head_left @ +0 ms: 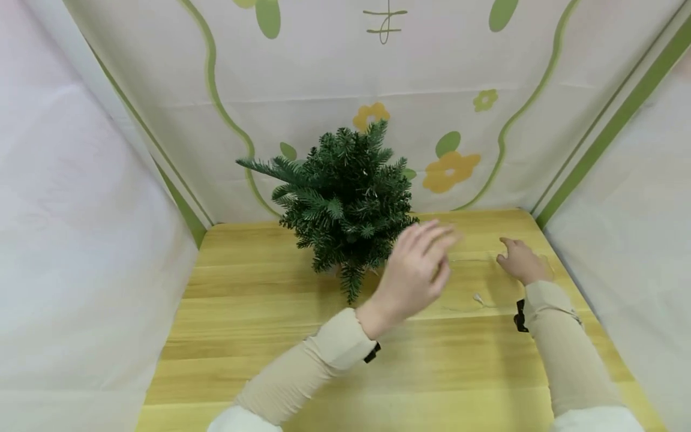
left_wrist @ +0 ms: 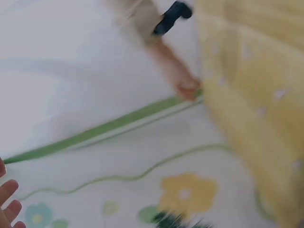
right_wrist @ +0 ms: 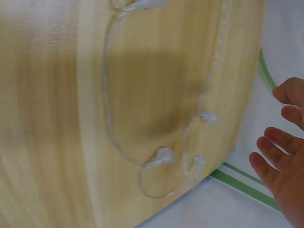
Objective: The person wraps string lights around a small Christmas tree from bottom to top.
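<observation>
flower-printed cloth (head_left: 324,66) hung behind the wooden table (head_left: 432,384), where a small green tree (head_left: 348,204) stood. toward the tree's five o'clock, the left hand (head_left: 412,276) was raised, fingers loose and empty. at four o'clock lay a clear bulb string (right_wrist: 164,156); near it, at three, the right hand (head_left: 522,262) was relaxed and empty.

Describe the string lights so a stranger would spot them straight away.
On the wood-grain table stands a dark green artificial Christmas tree. To its right, near the right hand, lie the string lights. Thin, clear wire with whitish bulbs distinguishes them from the bushy tree.
</observation>
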Available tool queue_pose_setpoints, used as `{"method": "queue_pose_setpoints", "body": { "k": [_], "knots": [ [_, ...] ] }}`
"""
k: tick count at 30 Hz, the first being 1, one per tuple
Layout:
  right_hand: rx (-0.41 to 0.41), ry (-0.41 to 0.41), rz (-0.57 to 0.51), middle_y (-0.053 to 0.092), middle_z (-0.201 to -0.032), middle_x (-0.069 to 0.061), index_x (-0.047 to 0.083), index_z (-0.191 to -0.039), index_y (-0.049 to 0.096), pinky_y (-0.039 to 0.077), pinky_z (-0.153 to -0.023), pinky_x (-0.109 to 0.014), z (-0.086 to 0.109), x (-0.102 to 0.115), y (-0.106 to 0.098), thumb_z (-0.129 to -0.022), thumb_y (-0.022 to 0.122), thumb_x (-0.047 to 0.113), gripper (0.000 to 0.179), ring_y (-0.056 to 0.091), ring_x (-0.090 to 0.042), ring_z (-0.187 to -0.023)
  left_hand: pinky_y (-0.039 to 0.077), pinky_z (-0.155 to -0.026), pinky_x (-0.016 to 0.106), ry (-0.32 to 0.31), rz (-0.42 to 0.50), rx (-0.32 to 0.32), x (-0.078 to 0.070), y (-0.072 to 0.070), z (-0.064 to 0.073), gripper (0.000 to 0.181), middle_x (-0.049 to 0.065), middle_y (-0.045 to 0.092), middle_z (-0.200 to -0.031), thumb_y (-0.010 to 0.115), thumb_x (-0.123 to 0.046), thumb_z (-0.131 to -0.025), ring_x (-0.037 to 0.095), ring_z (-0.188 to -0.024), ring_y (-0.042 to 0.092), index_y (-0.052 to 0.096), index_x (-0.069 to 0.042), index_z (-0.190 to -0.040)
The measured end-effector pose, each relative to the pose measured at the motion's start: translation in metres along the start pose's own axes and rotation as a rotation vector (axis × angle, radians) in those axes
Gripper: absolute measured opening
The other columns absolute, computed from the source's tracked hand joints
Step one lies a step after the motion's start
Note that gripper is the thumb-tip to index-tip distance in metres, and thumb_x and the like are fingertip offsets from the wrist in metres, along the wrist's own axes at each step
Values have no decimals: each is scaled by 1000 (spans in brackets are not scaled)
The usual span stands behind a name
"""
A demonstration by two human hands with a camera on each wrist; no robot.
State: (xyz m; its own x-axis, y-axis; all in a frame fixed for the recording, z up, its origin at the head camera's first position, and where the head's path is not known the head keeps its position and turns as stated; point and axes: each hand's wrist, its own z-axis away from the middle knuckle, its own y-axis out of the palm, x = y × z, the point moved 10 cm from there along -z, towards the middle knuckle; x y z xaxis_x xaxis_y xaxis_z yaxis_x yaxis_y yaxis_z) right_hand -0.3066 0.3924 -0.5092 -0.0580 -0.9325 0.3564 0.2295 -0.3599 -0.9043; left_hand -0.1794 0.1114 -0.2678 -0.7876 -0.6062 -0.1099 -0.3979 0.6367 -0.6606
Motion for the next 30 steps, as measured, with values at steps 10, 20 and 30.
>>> {"method": "queue_pose_setpoints", "body": {
  "k": [10,20,30],
  "knots": [
    [-10,81,10,30,-130,-50,-22,-136,27,37,-96,-68,4,-32,23,-94,43,15,58,38,-63,-114,46,-102,22,-116,5,334,10,121,47,33,-6,67,-117,52,-15,-95,8,-110,62,60,-17,-127],
    [4,102,-59,19,-136,-51,-25,-137,21,28,-103,-71,-1,-59,51,-93,40,9,58,25,-65,-122,48,-99,24,-276,-61,653,37,203,106,27,-7,67,-118,49,-25,-100,8,-112,61,62,-20,-123],
    [21,94,-47,22,-134,-51,-25,-136,22,27,-105,-69,-4,-68,68,-91,36,3,55,26,-65,-121,43,-107,26,-372,-105,862,56,243,159,35,-2,60,-130,54,-25,-97,13,-122,54,57,-19,-131]
  ]
}}
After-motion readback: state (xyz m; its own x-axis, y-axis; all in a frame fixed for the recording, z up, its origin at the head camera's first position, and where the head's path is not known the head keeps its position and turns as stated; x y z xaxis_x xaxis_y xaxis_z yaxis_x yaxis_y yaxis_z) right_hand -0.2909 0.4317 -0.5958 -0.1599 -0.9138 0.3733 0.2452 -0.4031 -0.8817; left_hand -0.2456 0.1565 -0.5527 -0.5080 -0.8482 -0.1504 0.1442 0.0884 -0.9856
